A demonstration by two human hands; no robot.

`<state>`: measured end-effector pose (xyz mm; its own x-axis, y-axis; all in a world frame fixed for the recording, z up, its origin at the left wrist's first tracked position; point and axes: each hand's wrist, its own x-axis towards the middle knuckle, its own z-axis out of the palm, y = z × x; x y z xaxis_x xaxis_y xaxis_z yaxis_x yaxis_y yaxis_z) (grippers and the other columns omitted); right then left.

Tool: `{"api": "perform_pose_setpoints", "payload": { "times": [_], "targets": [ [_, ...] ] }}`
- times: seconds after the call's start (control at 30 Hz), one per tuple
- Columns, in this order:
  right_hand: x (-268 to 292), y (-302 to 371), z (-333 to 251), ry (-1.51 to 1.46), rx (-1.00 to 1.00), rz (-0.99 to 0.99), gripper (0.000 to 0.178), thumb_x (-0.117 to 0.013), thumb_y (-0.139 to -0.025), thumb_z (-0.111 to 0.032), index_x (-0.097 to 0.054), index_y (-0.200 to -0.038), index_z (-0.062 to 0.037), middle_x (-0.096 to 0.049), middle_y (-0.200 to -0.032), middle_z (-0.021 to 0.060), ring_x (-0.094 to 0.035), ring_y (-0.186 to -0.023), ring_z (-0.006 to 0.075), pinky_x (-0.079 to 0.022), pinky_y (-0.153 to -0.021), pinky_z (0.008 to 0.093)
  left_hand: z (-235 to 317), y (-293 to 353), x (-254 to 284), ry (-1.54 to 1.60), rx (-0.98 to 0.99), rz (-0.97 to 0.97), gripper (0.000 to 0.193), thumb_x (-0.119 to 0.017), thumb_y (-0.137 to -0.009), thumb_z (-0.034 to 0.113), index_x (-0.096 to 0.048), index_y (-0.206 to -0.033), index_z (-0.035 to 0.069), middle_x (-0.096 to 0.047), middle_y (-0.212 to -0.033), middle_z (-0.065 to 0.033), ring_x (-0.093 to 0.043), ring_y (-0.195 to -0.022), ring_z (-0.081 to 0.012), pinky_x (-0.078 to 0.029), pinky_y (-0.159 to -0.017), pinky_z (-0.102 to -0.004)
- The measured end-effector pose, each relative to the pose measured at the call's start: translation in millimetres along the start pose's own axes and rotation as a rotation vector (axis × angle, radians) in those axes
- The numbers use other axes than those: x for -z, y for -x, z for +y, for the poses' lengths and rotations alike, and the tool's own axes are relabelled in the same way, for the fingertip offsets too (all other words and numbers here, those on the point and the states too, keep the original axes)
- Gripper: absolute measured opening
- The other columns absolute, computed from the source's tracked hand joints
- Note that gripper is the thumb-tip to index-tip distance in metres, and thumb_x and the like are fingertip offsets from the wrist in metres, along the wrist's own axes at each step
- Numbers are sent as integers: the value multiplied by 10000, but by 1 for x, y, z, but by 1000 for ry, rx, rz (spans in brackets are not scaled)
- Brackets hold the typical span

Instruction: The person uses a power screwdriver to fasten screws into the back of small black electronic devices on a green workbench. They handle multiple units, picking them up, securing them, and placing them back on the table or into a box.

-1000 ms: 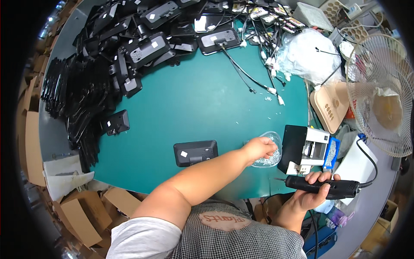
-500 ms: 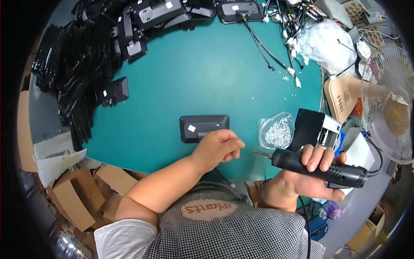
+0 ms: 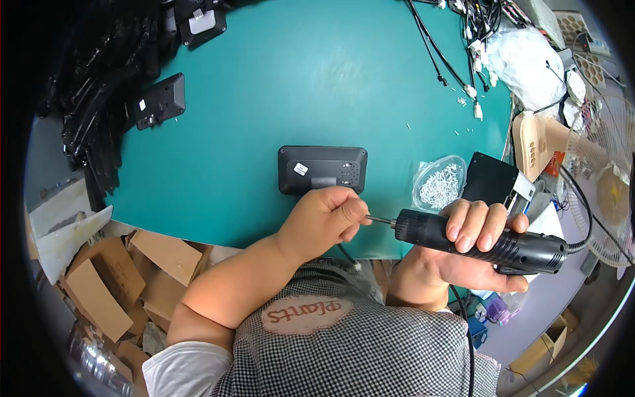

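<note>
My right hand (image 3: 456,268) is wrapped round a black electric screwdriver (image 3: 420,228), held level with its bit pointing left. The bit's tip meets the fingertips of my left hand (image 3: 321,225). Those fingers are pinched together, and whatever they hold is too small or hidden to name. Just beyond the left hand lies a flat black plastic housing (image 3: 317,159) with a small white label and a speaker grille; my hand overlaps its near edge. A clear tray of small silvery screws (image 3: 440,188) sits beyond the screwdriver.
Black housings in dark wrapping (image 3: 99,86) pile up at the left, near one loose black unit (image 3: 162,102). Cables with white connectors (image 3: 473,66) lie at the far right, beside a plastic bag (image 3: 526,66). A fan (image 3: 608,178) stands right; cardboard boxes (image 3: 106,284) sit below left.
The screwdriver has moved left, so its bit now reaches my left fingertips. My left hand has shifted slightly left and closed tighter. The view has also shifted, showing more of the housing.
</note>
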<state>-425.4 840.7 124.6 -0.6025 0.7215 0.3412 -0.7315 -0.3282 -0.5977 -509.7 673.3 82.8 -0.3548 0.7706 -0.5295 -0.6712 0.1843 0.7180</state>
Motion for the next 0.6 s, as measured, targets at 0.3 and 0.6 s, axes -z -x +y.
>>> {"api": "perform_pose_setpoints", "payload": {
  "times": [0.3, 0.6],
  "targets": [
    [15, 5, 28, 253, 151, -71, 803, -506, -803, -691, -423, -1259, -35, -555, -792, 137, -573, -604, 254, -492, -544, 371, -13, -26, 27, -485, -271, 364, 272, -505, -953, 221, -621, -1067, 3, -671, -958, -85, -612, -846, -165, -481, -765, -292],
    [53, 9, 82, 416, 228, -181, 881, -497, -763, -737, -386, -1182, 29, -555, -732, 198, -582, -587, 294, -532, -524, 397, -36, -47, 47, -942, -283, 388, 235, -552, -890, 206, -637, -1043, 50, -659, -932, -149, -628, -834, -310, -500, -739, -377]
  ]
}}
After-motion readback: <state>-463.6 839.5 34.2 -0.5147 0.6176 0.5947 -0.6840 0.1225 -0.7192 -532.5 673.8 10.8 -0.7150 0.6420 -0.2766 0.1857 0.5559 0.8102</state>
